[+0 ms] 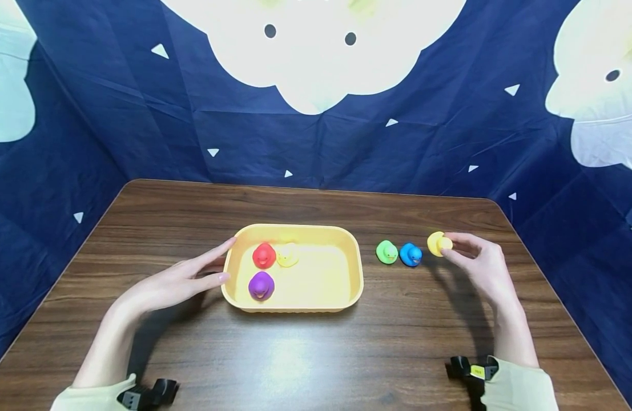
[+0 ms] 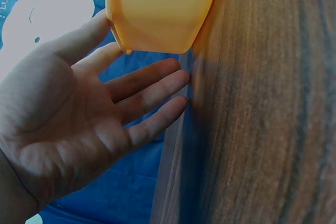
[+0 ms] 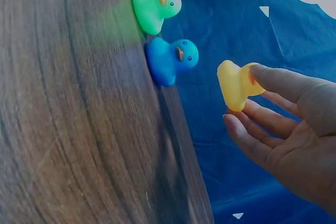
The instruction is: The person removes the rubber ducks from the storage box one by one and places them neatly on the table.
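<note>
My right hand pinches a yellow rubber duck between thumb and fingertips, held up off the table in the right wrist view. Just left of it, a blue rubber duck and a green rubber duck sit side by side on the wood. With fingers fairly straight, my left hand touches the left end of a pale yellow tub, thumb and fingertip at its rim. Inside the tub's left half are a red duck, another yellow duck and a purple duck.
The brown wooden table has rounded far corners. Dark blue cloth with white clouds and small triangles hangs behind and at both sides. A black strapped device sits on each wrist, over pale sleeves.
</note>
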`<state>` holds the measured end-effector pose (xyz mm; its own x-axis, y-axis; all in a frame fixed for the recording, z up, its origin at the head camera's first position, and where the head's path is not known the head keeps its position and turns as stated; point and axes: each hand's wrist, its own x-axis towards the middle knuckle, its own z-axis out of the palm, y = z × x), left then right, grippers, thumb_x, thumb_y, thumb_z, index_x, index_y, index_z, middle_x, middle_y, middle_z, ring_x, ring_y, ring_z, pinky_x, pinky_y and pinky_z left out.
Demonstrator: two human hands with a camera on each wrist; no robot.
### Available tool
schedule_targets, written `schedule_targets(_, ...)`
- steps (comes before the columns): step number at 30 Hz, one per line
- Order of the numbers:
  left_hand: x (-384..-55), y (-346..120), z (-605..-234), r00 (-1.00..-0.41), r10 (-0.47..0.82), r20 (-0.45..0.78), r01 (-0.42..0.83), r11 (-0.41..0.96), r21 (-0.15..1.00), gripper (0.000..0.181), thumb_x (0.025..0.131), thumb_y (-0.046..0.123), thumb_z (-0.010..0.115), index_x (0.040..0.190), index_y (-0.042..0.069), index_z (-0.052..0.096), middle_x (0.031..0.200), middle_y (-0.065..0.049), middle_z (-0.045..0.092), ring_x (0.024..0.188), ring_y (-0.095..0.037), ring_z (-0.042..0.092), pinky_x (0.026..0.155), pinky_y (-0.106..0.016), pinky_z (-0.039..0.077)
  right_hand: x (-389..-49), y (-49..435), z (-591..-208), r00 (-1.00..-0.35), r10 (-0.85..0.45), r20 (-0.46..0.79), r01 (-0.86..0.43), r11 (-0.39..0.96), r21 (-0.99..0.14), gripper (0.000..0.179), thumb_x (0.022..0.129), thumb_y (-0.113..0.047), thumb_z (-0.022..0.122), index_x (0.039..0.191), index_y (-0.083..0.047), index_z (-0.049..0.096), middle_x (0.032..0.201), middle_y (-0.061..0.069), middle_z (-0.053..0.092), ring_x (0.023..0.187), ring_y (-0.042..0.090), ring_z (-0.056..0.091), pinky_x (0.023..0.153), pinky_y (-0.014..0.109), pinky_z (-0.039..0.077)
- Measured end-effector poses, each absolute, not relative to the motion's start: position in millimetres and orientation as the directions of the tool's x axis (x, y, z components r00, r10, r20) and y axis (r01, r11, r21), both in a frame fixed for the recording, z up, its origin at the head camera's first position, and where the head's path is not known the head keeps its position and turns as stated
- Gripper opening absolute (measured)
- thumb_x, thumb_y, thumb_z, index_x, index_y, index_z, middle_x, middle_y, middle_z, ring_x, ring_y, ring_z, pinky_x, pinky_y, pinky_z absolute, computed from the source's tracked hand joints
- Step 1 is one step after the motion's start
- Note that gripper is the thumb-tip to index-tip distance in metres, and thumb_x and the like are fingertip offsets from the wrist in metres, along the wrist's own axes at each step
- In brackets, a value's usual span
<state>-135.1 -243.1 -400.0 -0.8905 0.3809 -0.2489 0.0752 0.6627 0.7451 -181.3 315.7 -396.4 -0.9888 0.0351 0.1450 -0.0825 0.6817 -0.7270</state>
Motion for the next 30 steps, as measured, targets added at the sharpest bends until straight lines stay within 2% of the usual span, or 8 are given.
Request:
schedule_targets(3, -135.3, -243.1, -399.7, -0.891, 0.380, -0.248, 0.077, 0.666, 0.742, 0.071, 0.105, 0.051, 0.053, 0.165, 0.037, 0.018, 0.172, -0.007, 0.025, 0.156, -0.040, 0.028, 0.116, -0.068, 0.031, -182.3, 317.7, -398.8, -0.990, 0.026, 0.139, -0.084, 0.685, -0.724, 0.042, 0.094, -0.025, 0.077, 0.129, -0.002, 0.069, 0.123, 0.019, 0.073, 0.090, -0.020, 0.060, 0.077, 0.005, 0.049)
schedule_targets(5, -135.6, -243.1, -400.2, -0.891, 0.382, -0.246, 0.080, 0.665, 0.743, 0.071, 0.105, 0.051, 0.053, 0.165, 0.037, 0.018, 0.172, -0.007, 0.025, 0.156, -0.040, 0.029, 0.116, -0.068, 0.031, -183.0, 319.1, -400.5, -0.990, 0.020, 0.137, -0.086, 0.684, -0.724, 0.043, 0.095, -0.024, 0.077, 0.130, -0.001, 0.069, 0.126, 0.025, 0.071, 0.091, -0.021, 0.059, 0.077, 0.004, 0.048)
schedule_targets(14, -135.5, -244.2, -403.8, -0.892, 0.382, -0.243, 0.076, 0.656, 0.751, 0.069, 0.105, 0.050, 0.053, 0.164, 0.042, 0.017, 0.171, -0.008, 0.028, 0.155, -0.040, 0.030, 0.115, -0.068, 0.032, -183.6, 324.0, -404.6, -0.987, -0.017, 0.159, -0.123, 0.716, -0.687, 0.039, 0.096, -0.019, 0.075, 0.130, 0.001, 0.068, 0.127, 0.027, 0.070, 0.090, -0.023, 0.055, 0.076, 0.003, 0.046)
schedule_targets(24, -135.1, -244.4, -403.2, -0.891, 0.382, -0.246, 0.071, 0.653, 0.754, 0.069, 0.105, 0.050, 0.053, 0.163, 0.043, 0.017, 0.170, -0.008, 0.029, 0.155, -0.040, 0.030, 0.115, -0.067, 0.033, -184.3, 324.3, -408.3, -0.988, -0.040, 0.152, -0.130, 0.751, -0.648, 0.037, 0.096, -0.020, 0.075, 0.128, -0.001, 0.070, 0.127, 0.026, 0.070, 0.093, -0.025, 0.050, 0.077, 0.001, 0.044)
schedule_targets(27, -134.8, -244.5, -402.5, -0.892, 0.380, -0.246, 0.072, 0.657, 0.751, 0.069, 0.105, 0.050, 0.053, 0.163, 0.043, 0.017, 0.171, -0.007, 0.029, 0.155, -0.039, 0.030, 0.115, -0.067, 0.033, -185.0, 324.4, -408.7, -0.991, -0.040, 0.128, -0.113, 0.765, -0.634, 0.037, 0.096, -0.022, 0.075, 0.128, -0.002, 0.070, 0.128, 0.024, 0.071, 0.100, -0.013, 0.058, 0.077, 0.001, 0.044)
schedule_targets(30, -134.6, -244.6, -402.1, -0.892, 0.381, -0.245, 0.074, 0.657, 0.750, 0.070, 0.105, 0.050, 0.053, 0.164, 0.042, 0.017, 0.171, -0.007, 0.028, 0.155, -0.039, 0.031, 0.115, -0.067, 0.034, -185.9, 323.9, -408.8, -0.993, -0.045, 0.107, -0.102, 0.775, -0.624, 0.038, 0.097, -0.025, 0.074, 0.128, -0.003, 0.070, 0.129, 0.024, 0.070, 0.110, 0.014, 0.068, 0.077, 0.002, 0.043)
